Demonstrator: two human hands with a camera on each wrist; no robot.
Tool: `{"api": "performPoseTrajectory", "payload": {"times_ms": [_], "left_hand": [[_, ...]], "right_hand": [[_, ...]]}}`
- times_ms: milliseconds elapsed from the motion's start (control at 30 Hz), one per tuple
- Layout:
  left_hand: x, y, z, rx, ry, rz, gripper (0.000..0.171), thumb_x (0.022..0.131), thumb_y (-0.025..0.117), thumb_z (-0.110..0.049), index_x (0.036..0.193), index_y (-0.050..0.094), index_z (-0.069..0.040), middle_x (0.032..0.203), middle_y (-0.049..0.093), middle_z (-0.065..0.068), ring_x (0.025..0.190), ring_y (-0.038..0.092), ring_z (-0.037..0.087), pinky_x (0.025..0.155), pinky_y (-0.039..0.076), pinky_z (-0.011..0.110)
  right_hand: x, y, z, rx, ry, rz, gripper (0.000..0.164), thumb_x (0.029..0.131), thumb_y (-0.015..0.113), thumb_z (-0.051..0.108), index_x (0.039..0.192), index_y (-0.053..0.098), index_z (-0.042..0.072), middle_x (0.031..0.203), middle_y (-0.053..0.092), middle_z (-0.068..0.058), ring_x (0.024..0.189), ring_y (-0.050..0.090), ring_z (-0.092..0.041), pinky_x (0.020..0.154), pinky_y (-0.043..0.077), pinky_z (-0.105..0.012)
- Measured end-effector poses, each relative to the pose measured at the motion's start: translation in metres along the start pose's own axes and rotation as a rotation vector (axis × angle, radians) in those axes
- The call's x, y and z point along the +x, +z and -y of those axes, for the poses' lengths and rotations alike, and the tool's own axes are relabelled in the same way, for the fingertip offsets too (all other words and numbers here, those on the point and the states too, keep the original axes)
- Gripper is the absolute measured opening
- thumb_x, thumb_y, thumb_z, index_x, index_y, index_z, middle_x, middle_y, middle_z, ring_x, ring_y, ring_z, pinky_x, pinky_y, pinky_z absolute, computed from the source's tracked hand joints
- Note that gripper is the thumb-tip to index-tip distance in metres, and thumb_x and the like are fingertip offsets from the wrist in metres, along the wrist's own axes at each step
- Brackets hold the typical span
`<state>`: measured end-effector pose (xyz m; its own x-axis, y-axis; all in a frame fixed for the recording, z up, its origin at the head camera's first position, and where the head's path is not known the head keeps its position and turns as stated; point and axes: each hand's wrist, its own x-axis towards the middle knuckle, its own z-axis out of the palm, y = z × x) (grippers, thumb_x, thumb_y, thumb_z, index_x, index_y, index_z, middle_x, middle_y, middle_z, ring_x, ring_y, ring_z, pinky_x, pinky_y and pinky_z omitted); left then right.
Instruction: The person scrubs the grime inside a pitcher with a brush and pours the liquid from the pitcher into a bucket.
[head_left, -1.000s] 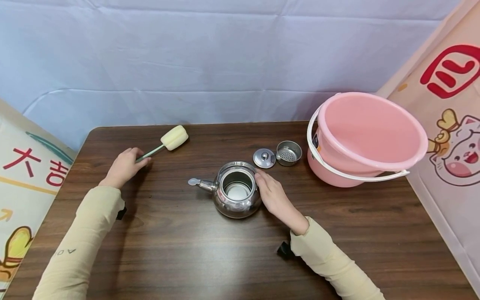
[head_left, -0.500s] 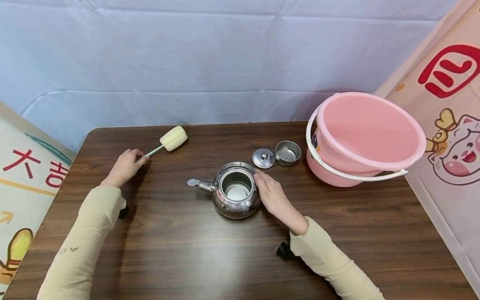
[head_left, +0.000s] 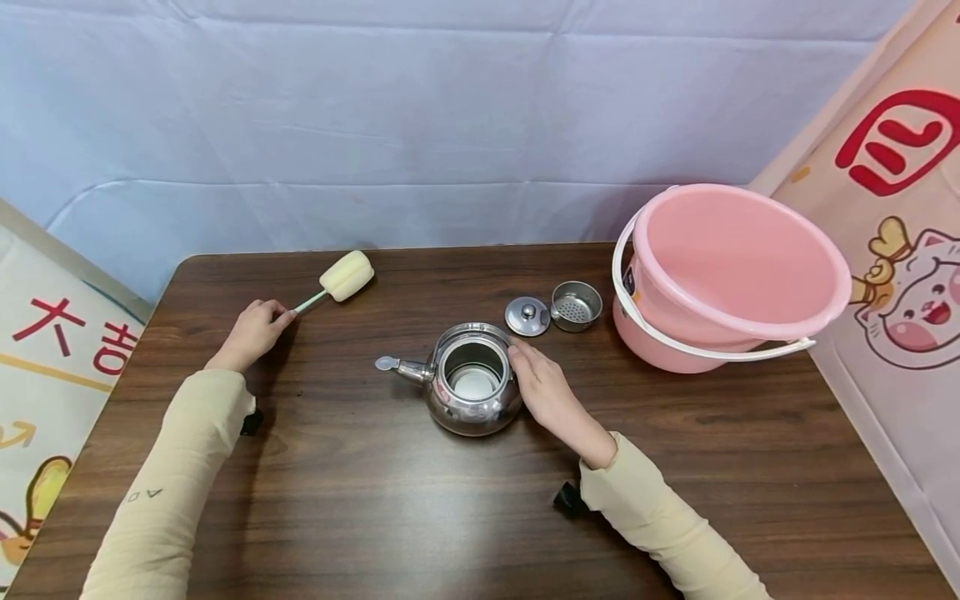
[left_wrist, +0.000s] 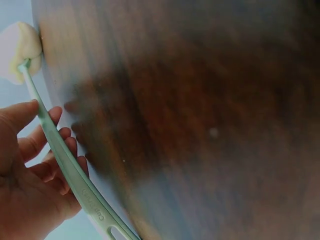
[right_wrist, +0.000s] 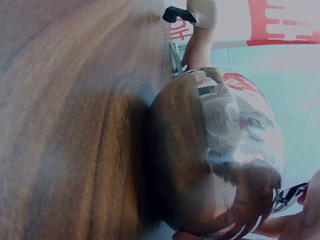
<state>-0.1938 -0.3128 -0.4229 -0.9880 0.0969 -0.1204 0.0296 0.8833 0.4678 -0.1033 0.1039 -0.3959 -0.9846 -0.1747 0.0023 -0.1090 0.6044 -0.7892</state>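
Note:
In the head view my left hand [head_left: 253, 333] pinches the pale green handle of a cup brush [head_left: 348, 277] with a cream sponge head. In the left wrist view the thumb lies on the handle [left_wrist: 75, 175], with the fingers on its other side and the sponge [left_wrist: 31, 42] beyond. A shiny metal teapot [head_left: 472, 417] stands lidless at mid-table, spout to the left. The right hand [head_left: 551, 396] rests against its right side with extended fingers. In the right wrist view, fingertips touch the round teapot body [right_wrist: 210, 150] near a handle bracket [right_wrist: 290, 195].
Behind the teapot lie its metal lid [head_left: 527, 317] and a perforated strainer [head_left: 577, 307], side by side. A pink bucket [head_left: 675, 308] with a white handle stands at right. Pale cloth [head_left: 412, 125] hangs beyond the wooden table [head_left: 390, 517].
My left hand has shifted slightly to the right along the brush handle, with less handle showing before the sponge. The right hand and teapot stay nearly still.

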Motion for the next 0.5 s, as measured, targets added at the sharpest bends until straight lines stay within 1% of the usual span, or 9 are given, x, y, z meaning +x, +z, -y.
{"api": "performPoseTrajectory", "payload": {"times_ms": [233,500], "left_hand": [[0.0009,-0.0008,0.0,0.002,0.008,-0.003,0.037,0.098,0.039,-0.022,0.101,0.052,0.012,0.088,0.045,0.022,0.077,0.04,0.031,0.066,0.034,0.04],[-0.0021,-0.0025,-0.0032,-0.013,-0.004,-0.019,0.037,0.099,0.037,-0.025,0.101,0.051,0.009,0.077,0.047,0.015,0.065,0.041,0.026,0.059,0.033,0.035]], "right_hand": [[0.0,-0.0002,0.0001,-0.002,-0.002,-0.002,0.045,0.099,0.032,0.026,0.131,0.045,-0.003,0.133,0.046,-0.019,0.125,0.039,-0.031,0.103,0.029,-0.041],[-0.0009,-0.0006,0.0011,0.006,0.004,0.002,0.045,0.099,0.032,0.026,0.131,0.044,-0.003,0.134,0.045,-0.019,0.126,0.038,-0.031,0.103,0.029,-0.041]]}}
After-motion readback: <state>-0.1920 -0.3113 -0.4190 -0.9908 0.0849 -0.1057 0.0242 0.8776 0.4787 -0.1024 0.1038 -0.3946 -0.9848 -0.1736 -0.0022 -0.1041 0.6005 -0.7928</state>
